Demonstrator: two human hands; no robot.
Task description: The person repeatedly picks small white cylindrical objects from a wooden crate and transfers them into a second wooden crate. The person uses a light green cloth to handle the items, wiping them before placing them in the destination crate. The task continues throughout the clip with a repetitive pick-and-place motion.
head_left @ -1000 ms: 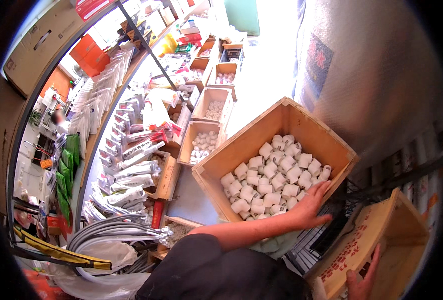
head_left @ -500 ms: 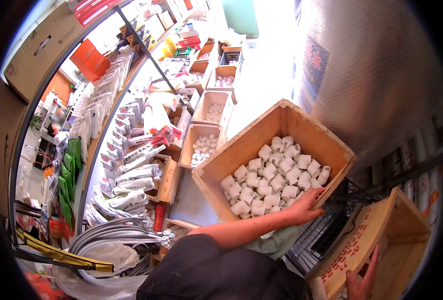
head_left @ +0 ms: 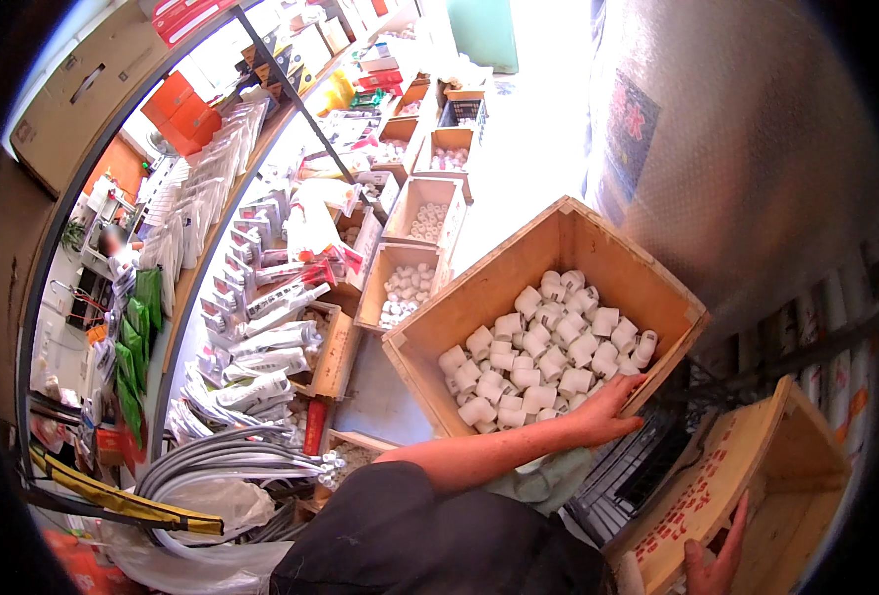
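A large wooden box [head_left: 459,297] with several short white plastic pipe fittings [head_left: 548,347] in its bottom stands tilted before me. My left hand [head_left: 606,412] lies across the near right rim of this box, its fingers bent over the edge and the white fittings just beyond. At the lower right is a second wooden box [head_left: 806,476], tipped on its side, with red markings on one panel. My right hand [head_left: 719,560] grips the edge of that panel, thumb on one side and fingers on the other. Part of this box's inside is hidden.
Smaller wooden bins [head_left: 400,288] of white fittings run away along the left. Beside them are bagged parts on a shelf [head_left: 261,347] and coiled grey hoses [head_left: 201,476]. A black wire basket [head_left: 628,476] sits between the two boxes. Plastic-wrapped goods [head_left: 747,159] rise at right.
Both hands keep their places on the two boxes. The tipped box at right has shifted very slightly. A person in the far left background shows more than before.
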